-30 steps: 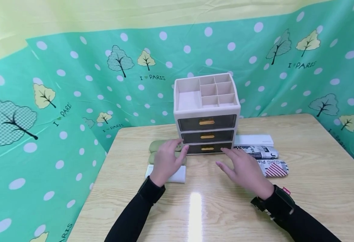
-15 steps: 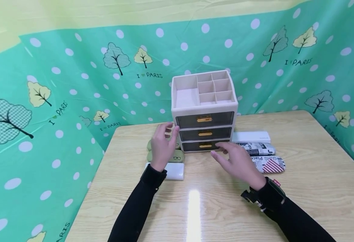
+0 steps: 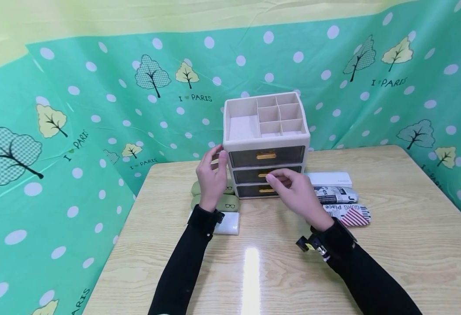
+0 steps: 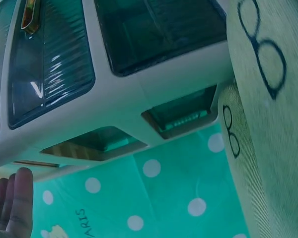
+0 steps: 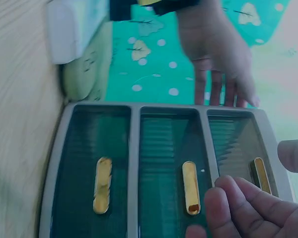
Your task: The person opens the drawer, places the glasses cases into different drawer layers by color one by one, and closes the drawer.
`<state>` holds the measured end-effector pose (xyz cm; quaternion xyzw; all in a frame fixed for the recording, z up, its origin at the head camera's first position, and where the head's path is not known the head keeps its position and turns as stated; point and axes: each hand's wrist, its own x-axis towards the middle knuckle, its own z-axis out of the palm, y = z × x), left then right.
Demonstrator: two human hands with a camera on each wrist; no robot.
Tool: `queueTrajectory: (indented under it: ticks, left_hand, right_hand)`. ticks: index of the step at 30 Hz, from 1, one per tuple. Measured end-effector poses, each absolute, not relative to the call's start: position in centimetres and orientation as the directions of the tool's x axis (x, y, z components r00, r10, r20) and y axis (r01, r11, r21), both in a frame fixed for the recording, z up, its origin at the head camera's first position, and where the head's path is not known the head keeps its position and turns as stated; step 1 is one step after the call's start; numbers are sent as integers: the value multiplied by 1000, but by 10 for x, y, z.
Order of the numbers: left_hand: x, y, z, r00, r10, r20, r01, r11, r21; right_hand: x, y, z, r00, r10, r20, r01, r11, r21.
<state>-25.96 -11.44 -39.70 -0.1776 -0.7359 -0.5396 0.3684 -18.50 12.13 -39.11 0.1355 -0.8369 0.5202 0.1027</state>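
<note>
A white desktop drawer unit [image 3: 267,142] with three dark see-through drawers stands at the back of the table. Each drawer has a gold handle [image 3: 266,155], and all three are closed. My left hand [image 3: 212,179] is at the unit's left side, near its upper part, fingers extended; the right wrist view shows those fingers along the side wall, contact unclear. In front of the drawers, my right hand [image 3: 299,194] has bent fingers, with thumb and fingertips apart and nothing between them. It partly covers the middle handle [image 5: 191,187] in the head view.
Two green glasses cases [image 3: 228,203] and a white case [image 3: 230,224] lie left of the unit. On its right are a white box [image 3: 329,179] and two newsprint-patterned cases [image 3: 348,214]. A green dotted curtain [image 3: 135,118] hangs behind the wooden table [image 3: 285,275].
My left hand has risen from beside the green glasses cases to the unit's upper left side. The right hand has moved left and up, from the bottom drawer towards the upper handles.
</note>
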Motion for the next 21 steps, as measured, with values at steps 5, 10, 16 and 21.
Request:
queueTrajectory:
  ticks: [5, 10, 16, 21]
  left_hand:
    - [-264, -114, -393, -699, -173, 694, 636, 296, 713]
    - [-251, -108, -374, -719, -180, 671, 632, 231, 740]
    - [-245, -108, -371, -747, -126, 653, 628, 190, 755]
    - [-246, -112, -373, -765, -64, 641, 622, 187, 760]
  right_hand:
    - [-197, 114, -380, -962, -122, 245, -271, 302, -914]
    - [-205, 108, -370, -982, -114, 149, -165, 141, -976]
    - [-213, 100, -369, -991, -114, 73, -72, -15, -997]
    - [-215, 92, -367, -996, -81, 24, -13, -129, -992]
